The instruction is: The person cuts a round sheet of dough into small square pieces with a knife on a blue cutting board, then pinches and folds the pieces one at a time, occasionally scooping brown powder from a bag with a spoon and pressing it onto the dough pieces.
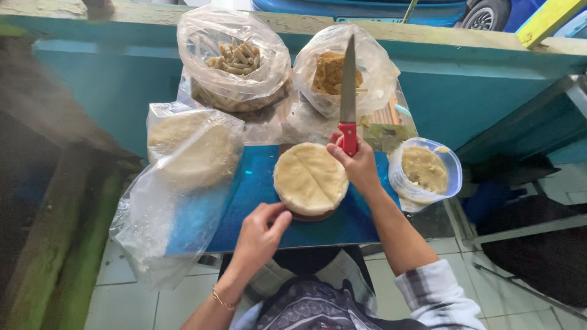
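Single head view, steeply downward, close above blue table (257,201); edges perhaps distorted

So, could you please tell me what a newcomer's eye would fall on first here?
Probably the red-handled knife, held blade-up in the right hand above a round stack of pale dough discs at the middle of the blue board. The left hand touches the stack's near edge. Behind stand two open plastic bags: cut sticks left, brown crumbly pieces right.

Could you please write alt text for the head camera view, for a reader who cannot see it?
A person's right hand holds a red-handled knife point-up beside a scored round of pale dough on a blue table, while the left hand touches the round's near edge. Clear plastic bags of food and a tub surround it.
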